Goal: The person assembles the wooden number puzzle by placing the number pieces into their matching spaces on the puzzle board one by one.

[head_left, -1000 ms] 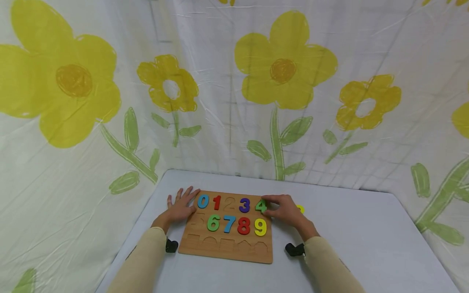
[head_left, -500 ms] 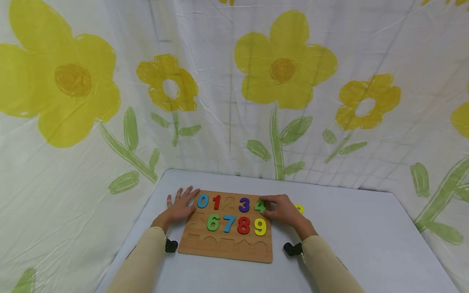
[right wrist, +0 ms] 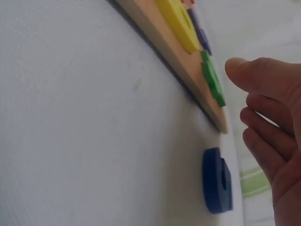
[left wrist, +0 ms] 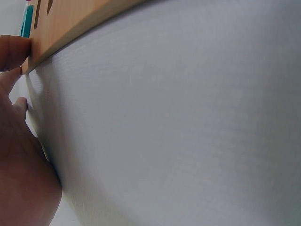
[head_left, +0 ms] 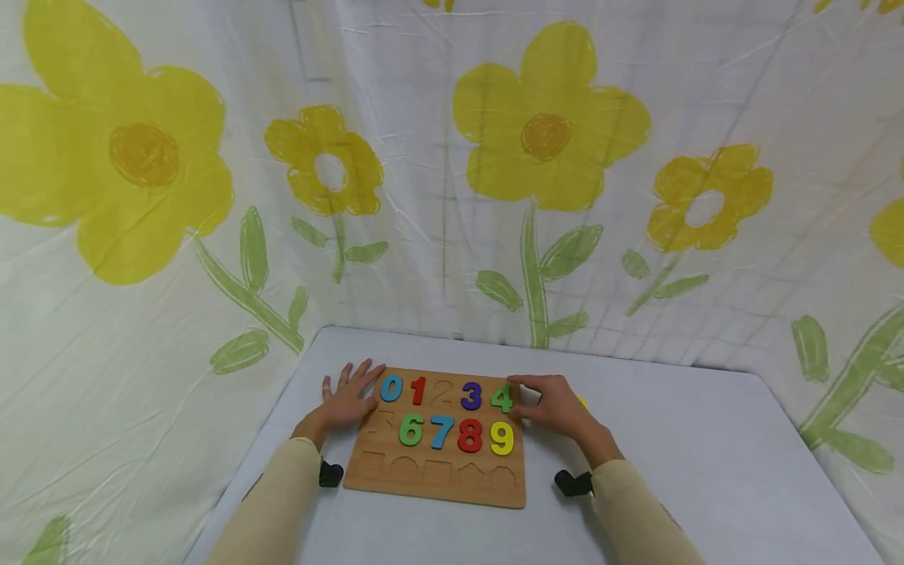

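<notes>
A wooden number board (head_left: 487, 496) lies on the table, bearing coloured numerals. My left hand (head_left: 346, 404) rests at its upper left edge, fingers spread, the thumb touching the wood in the left wrist view. At the upper right corner sits the green number 4 (head_left: 502, 398). Beside it is my right hand (head_left: 556, 406), and in the right wrist view the thumb (right wrist: 242, 74) stands apart from the green piece, the fingers loosely bent with nothing held. The 2 and 5 recesses hold no pieces, nor does the bottom row of shapes.
A dark blue piece (right wrist: 217, 181) lies on the table past the board's corner in the right wrist view. Part of a yellow piece (head_left: 582, 401) shows behind my right hand. A flower-printed curtain (head_left: 424, 259) hangs behind the white table (head_left: 706, 455).
My right hand has let go of the green 4 and drawn slightly to the right, covering more of the yellow piece. The left hand has stayed in place.
</notes>
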The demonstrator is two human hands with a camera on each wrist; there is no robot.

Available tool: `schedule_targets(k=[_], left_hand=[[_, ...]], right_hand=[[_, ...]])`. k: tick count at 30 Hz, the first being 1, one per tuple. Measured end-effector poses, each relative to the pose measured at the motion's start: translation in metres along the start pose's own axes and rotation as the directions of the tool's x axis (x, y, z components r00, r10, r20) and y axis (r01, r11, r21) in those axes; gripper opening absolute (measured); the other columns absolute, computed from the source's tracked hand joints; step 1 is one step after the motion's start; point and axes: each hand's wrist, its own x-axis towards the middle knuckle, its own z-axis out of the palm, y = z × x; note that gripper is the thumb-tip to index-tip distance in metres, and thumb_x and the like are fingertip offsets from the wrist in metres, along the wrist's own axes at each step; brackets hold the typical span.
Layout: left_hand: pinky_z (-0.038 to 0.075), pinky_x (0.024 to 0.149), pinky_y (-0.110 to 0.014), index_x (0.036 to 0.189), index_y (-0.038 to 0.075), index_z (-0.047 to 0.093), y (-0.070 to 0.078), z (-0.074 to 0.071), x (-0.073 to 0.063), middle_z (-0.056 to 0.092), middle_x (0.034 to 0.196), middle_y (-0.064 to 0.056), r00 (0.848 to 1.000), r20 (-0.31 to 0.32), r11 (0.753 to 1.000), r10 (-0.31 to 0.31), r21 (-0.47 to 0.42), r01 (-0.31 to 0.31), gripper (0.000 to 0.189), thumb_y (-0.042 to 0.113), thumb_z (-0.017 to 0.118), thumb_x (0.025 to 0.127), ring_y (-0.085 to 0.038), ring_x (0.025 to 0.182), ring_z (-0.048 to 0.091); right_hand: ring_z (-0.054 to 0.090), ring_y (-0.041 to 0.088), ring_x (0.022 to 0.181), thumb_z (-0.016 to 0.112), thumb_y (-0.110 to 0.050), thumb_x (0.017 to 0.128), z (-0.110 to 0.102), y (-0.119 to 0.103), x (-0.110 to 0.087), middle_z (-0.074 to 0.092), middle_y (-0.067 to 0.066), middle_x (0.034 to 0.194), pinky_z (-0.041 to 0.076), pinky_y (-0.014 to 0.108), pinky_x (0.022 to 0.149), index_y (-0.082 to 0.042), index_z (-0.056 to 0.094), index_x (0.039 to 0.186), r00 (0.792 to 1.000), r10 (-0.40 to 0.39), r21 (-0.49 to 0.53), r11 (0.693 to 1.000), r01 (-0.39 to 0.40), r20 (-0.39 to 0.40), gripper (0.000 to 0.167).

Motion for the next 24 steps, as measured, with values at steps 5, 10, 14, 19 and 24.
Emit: schedule_targets(k=[5,10,14,19,24], left_hand=[[-0.017,0.123,-0.080,0.172,0.014,0.035,0.003,-0.003,0.001,0.015,0.183,-0.022,1.000,0.020,1.000,-0.018,0.019,0.018,0.075,0.021,0.056,0.100,-0.055,0.167,-0.005],[-0.018,0.123,-0.080,0.172,0.014,0.035,-0.007,0.003,0.004,0.015,0.182,-0.023,1.000,-0.002,1.000,0.004,0.004,-0.004,0.075,0.024,0.055,0.100,-0.056,0.166,-0.005],[-0.019,0.122,-0.079,0.172,0.015,0.035,-0.012,0.007,0.006,0.016,0.182,-0.023,0.999,-0.021,1.000,0.027,-0.008,-0.028,0.075,0.025,0.054,0.100,-0.057,0.166,-0.005],[-0.018,0.122,-0.080,0.171,0.017,0.039,-0.006,0.003,0.002,0.018,0.182,-0.023,0.999,-0.017,0.999,0.027,-0.021,-0.028,0.074,0.027,0.056,0.099,-0.056,0.166,-0.004],[-0.017,0.123,-0.080,0.171,0.013,0.036,0.002,-0.001,-0.001,0.017,0.182,-0.023,1.000,0.008,1.000,-0.003,0.004,0.003,0.075,0.023,0.055,0.099,-0.056,0.167,-0.003]], right_hand=[[0.072,0.032,0.131,0.090,-0.029,0.092,-0.016,0.003,-0.009,0.074,0.008,0.145,0.060,0.055,0.106,-0.014,0.073,0.145,1.000,0.019,0.060,0.998,-0.019,-0.002,0.057],[0.068,0.036,0.138,0.089,-0.021,0.093,-0.033,0.008,-0.019,0.074,0.008,0.146,0.055,0.059,0.112,-0.014,0.073,0.144,0.999,0.031,0.126,0.992,-0.028,-0.020,0.054],[0.069,0.038,0.137,0.089,-0.023,0.093,-0.045,0.014,-0.029,0.074,0.008,0.146,0.055,0.058,0.111,-0.014,0.074,0.144,0.999,0.029,0.145,0.989,-0.023,-0.040,0.054],[0.068,0.038,0.139,0.089,-0.023,0.093,-0.059,0.023,-0.041,0.072,0.010,0.147,0.053,0.056,0.112,-0.015,0.073,0.144,0.997,0.058,0.177,0.983,-0.048,-0.048,0.055],[0.068,0.038,0.139,0.089,-0.022,0.093,-0.069,0.034,-0.053,0.072,0.015,0.147,0.052,0.054,0.113,-0.014,0.073,0.144,0.996,0.072,0.200,0.978,-0.059,-0.059,0.054]])
